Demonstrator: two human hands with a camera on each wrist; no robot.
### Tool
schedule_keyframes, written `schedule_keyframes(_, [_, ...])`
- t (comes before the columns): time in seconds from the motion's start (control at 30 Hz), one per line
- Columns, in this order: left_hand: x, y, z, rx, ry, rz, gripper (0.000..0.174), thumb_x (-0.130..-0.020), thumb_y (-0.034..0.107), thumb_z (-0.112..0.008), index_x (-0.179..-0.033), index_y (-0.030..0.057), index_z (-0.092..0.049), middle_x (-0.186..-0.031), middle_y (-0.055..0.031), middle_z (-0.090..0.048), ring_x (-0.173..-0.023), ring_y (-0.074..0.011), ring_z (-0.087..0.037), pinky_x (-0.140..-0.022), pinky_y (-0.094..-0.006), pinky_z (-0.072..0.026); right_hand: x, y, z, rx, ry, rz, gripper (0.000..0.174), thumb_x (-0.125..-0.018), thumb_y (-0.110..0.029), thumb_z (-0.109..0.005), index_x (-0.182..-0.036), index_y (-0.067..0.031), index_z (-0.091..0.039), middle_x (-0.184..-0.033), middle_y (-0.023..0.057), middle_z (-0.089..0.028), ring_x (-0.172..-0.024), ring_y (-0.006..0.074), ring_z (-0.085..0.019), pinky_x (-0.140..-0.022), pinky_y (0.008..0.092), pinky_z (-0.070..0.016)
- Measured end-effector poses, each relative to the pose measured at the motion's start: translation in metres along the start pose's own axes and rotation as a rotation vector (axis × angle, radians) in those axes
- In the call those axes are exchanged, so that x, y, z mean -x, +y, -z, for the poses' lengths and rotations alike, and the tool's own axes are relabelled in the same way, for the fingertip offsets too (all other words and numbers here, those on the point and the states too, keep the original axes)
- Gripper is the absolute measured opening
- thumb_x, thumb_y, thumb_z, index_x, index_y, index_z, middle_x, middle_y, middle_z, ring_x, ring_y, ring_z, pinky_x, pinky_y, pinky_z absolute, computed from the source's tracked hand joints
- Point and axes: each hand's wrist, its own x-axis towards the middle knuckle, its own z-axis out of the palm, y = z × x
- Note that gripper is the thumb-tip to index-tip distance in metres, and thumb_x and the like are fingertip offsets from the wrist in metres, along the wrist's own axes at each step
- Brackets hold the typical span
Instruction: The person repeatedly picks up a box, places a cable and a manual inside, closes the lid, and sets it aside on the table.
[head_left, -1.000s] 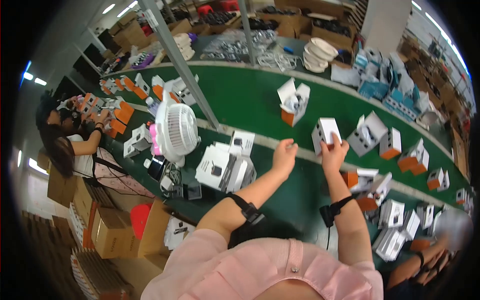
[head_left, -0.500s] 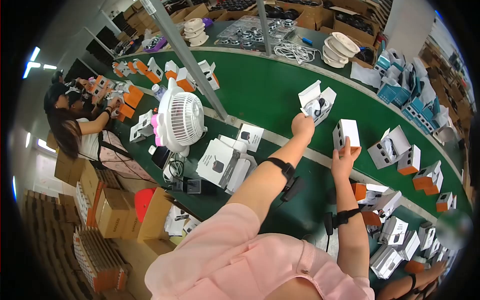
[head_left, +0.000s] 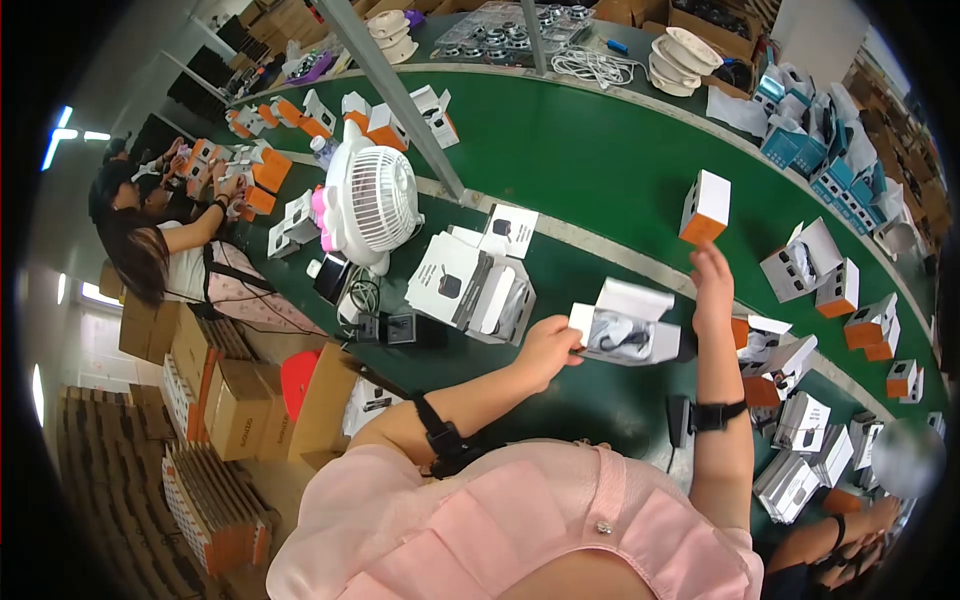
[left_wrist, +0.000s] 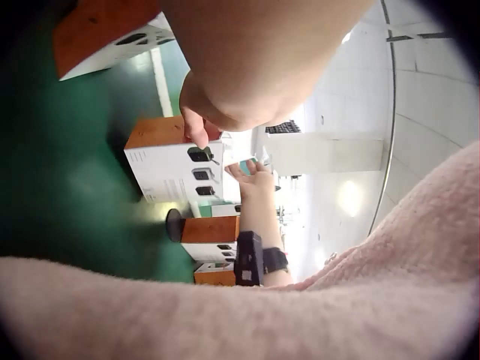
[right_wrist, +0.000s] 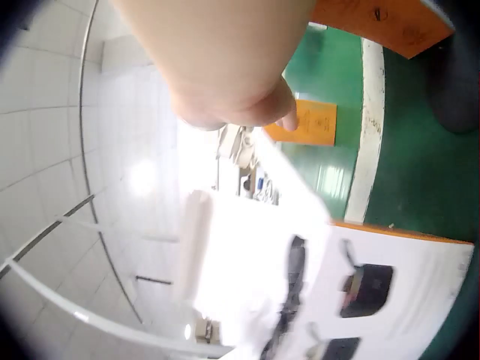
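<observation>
My left hand [head_left: 548, 355] grips the near end of a white and orange carton [head_left: 655, 345], its thumb and fingers pinching the wall. The carton's flap stands up, and inside lies a dark cable [head_left: 622, 332] with clear plastic wrap. In the left wrist view the same carton [left_wrist: 169, 169] shows printed pictures of a black device on its side. My right hand [head_left: 712, 285] reaches forward with fingers extended and holds nothing. Just beyond its fingertips a closed carton [head_left: 708, 200] stands on the green belt [head_left: 560, 140]; its orange side [right_wrist: 319, 124] appears in the right wrist view.
A white fan [head_left: 375, 200] stands at the left beside a stack of printed booklets [head_left: 440, 280]. A metal post [head_left: 395, 95] rises by the belt. More cartons [head_left: 800, 265] line the right side. Other people work at both ends.
My left hand reached to the belt, took hold of the open carton and brought it back to the near table. My right hand came off the closed carton, which now sits farther back.
</observation>
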Motion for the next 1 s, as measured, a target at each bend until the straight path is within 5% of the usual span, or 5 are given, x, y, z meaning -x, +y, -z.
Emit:
schedule_keyframes(0.23, [0.103,0.080,0.049,-0.748,-0.112,-0.536,0.017,-0.083,0.019,-0.063,-0.093,0.0049,-0.066,-0.096,-0.0129,-0.067,-0.082,-0.0216,-0.066,-0.068,-0.0314,-0.0512,0.100,0.034,0.055,0.026,-0.015,0.103,0.027,-0.093,-0.012,-0.053,-0.116,0.0010,-0.057,-0.107,0.0083,-0.061,-0.095,0.0141,-0.058,-0.082,0.0258,-0.0439])
schedule_keyframes(0.33, [0.061,0.096,0.103,-1.019,0.562,-0.817,0.017,-0.081,0.016,-0.064,-0.093,0.0038,-0.065,-0.088,-0.0115,-0.065,-0.080,-0.0283,-0.064,-0.069,-0.0362,-0.0500,0.119,0.032,0.071,-0.011,0.003,0.065,0.019,-0.091,-0.009,-0.053,-0.106,-0.0015,-0.061,-0.098,0.0054,-0.062,-0.081,0.0110,-0.058,-0.071,0.0228,-0.0433])
schedule_keyframes(0.57, [0.013,0.080,0.132,-1.606,0.464,-0.276,0.054,-0.077,0.030,-0.068,-0.117,-0.0008,-0.051,-0.102,-0.0189,-0.062,-0.094,-0.0307,-0.061,-0.075,-0.0476,-0.0482,0.148,0.018,0.053,-0.020,-0.105,-0.085,0.012,-0.090,-0.007,-0.053,-0.095,-0.0050,-0.063,-0.087,0.0004,-0.063,-0.072,0.0088,-0.057,-0.064,0.0212,-0.0420])
schedule_keyframes(0.9, [0.057,0.102,0.148,-1.071,0.711,-0.827,0.012,-0.080,0.013,-0.051,-0.080,0.0020,-0.056,-0.074,-0.0202,-0.059,-0.070,-0.0412,-0.057,-0.062,-0.0484,-0.0450,0.181,-0.012,0.044,0.008,-0.204,-0.031,0.010,-0.088,-0.003,-0.056,-0.096,-0.0030,-0.062,-0.089,0.0013,-0.061,-0.078,0.0097,-0.058,-0.070,0.0227,-0.0452])
schedule_keyframes(1.0, [0.098,0.121,0.121,-0.316,0.399,-0.923,0.012,-0.088,0.007,-0.053,-0.094,-0.0008,-0.060,-0.081,-0.0090,-0.066,-0.069,-0.0169,-0.063,-0.062,-0.0315,-0.0490,0.192,-0.035,0.028,0.027,-0.378,0.171,0.016,-0.086,-0.002,-0.059,-0.102,-0.0010,-0.061,-0.095,0.0038,-0.062,-0.085,0.0119,-0.059,-0.077,0.0250,-0.0475])
